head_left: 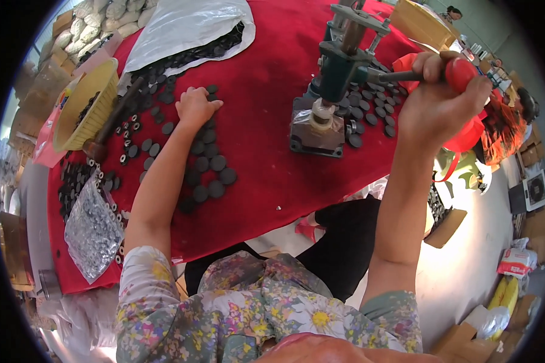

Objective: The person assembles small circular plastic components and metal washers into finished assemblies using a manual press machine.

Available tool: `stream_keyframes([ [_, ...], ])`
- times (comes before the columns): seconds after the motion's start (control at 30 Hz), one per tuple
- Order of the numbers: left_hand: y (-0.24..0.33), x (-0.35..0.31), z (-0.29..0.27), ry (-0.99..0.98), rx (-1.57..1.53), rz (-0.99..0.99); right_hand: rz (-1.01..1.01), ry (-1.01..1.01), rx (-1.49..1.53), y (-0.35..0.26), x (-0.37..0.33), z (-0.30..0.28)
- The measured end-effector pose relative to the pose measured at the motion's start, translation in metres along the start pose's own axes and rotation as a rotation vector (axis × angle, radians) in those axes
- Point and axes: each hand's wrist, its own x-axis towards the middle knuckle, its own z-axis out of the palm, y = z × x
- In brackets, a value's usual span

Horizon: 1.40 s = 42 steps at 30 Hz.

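Note:
My right hand point(439, 100) is wrapped round the lever point(399, 77) of a dark green hand press point(336, 75), beside the lever's red knob point(460, 72). The press stands on a flat metal base point(317, 136), with clear film around its lower die point(322, 115). Out to the left, my left hand point(195, 109) reaches down among black round discs point(209, 136) on the red cloth. Its fingers are bent and close together with the thumb to the side; their tips are hidden, so whatever they hold cannot be made out.
A white sack point(191, 30) spills black pieces at the back. At left are a yellow basket point(97, 103), a hammer point(97, 145), small rings point(127, 142) and a clear plastic bag point(91, 230). More discs point(369, 106) lie right of the press. A cardboard box point(424, 24) stands far right.

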Motion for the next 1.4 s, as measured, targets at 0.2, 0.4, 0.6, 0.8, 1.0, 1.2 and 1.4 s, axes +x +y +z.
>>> stream_keyframes([
  [0.2,0.04,-0.023,0.001,0.04,-0.222,0.303,-0.056,0.043,-0.045,0.003,0.006,0.008],
  [0.4,0.128,-0.075,0.005,-0.085,-0.784,0.499,-0.011,0.012,-0.059,-0.001,0.006,0.004],
  [0.6,0.159,-0.09,0.009,-0.073,-0.878,0.475,0.016,0.039,-0.072,-0.002,0.005,0.011],
  [0.8,0.179,-0.091,0.016,0.074,-0.825,0.466,0.024,-0.015,0.009,0.002,0.004,0.004],
  [1.0,0.18,-0.087,0.017,-0.034,-0.906,0.388,0.013,0.033,0.012,-0.006,-0.016,0.004],
  [1.2,0.143,-0.072,0.018,0.049,-0.911,0.421,-0.159,-0.123,-0.256,0.009,-0.155,-0.056],
  [1.4,0.046,0.001,0.006,0.15,-0.674,0.211,-0.201,-0.192,-0.351,-0.003,-0.128,-0.052],
])
